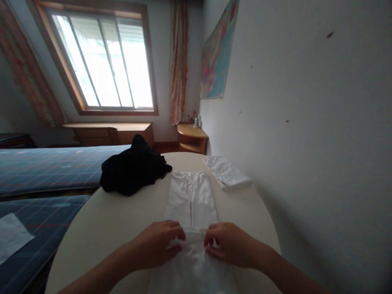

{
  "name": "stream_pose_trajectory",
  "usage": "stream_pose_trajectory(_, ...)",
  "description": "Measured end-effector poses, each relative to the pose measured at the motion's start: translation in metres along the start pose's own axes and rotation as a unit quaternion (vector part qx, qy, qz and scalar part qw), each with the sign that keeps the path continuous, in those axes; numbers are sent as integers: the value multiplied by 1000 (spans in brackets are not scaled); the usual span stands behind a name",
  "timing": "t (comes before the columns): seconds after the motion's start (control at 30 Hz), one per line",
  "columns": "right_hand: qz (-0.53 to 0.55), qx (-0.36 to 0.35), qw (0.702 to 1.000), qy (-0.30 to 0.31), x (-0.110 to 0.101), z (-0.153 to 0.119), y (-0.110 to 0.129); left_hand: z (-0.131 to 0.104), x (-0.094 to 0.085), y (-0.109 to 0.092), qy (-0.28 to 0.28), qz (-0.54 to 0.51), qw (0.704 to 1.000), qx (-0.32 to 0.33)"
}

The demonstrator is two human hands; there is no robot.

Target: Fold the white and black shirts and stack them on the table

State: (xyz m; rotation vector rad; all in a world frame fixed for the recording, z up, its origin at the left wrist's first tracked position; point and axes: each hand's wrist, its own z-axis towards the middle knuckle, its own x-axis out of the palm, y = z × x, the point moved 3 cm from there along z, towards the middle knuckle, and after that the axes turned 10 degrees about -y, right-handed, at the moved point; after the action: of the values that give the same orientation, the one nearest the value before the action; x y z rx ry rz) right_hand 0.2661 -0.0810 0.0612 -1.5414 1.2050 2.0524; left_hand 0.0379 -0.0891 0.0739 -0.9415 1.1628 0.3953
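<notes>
White trousers (191,200) lie lengthwise on a round cream table (116,228), waistband at the far end and a drawstring showing below it. My left hand (165,241) has its fingers and thumb curled on the white cloth at the left side of the legs. Opposite it, my right hand (226,243) pinches the cloth at the right side. Between the hands a straight edge of white fabric runs across the legs. Nearer to me the cloth is blurred, and I cannot tell whether it is a second layer.
A black garment (131,167) lies heaped at the table's back left. A folded white garment (228,173) rests at the back right, close to the wall (306,163). Beds with plaid blue mattresses (61,167) stand to the left, a white sheet (14,237) on the nearer one.
</notes>
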Motion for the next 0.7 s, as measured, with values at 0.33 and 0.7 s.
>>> stream_pose_trajectory(0.33, -34, 63, 996, -55, 1, 14, -20, 26, 10, 29, -17, 52, 998, -42)
stream_pose_trajectory(0.7, 25, 81, 996, 14, -9, 20, -17, 20, 1, 22, -3, -23, 997, -72)
